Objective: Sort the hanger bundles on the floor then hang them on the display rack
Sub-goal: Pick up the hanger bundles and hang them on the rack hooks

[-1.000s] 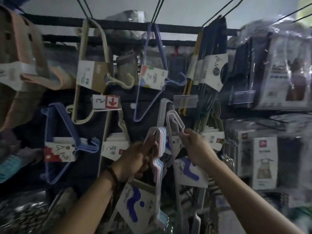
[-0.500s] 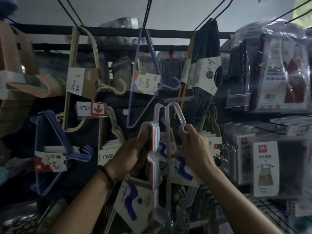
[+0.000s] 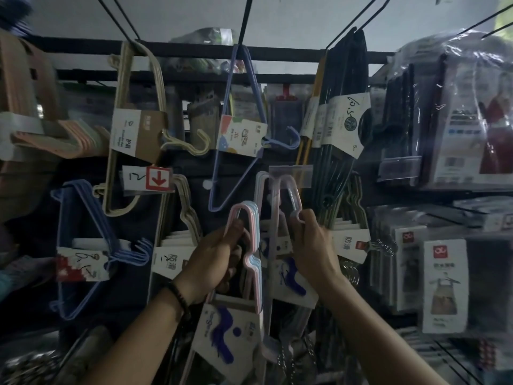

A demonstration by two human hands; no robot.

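Fingers of the left hand [image 3: 215,262] wrap the pink bundle [image 3: 249,215], holding it aside while the right hand [image 3: 311,248] pinches the other bundle [image 3: 274,209] by its loop near the tag [image 3: 302,176]. Hanging that one first, I guess.

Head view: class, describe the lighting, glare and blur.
Head view: dim overall, the wall above the rack brightest; white glare streaks on the plastic-wrapped packs at right; left edge smeared; centre sharper, where the left hand grips the pink-and-blue hanger bundle and the right hand the pale hanger bundle.
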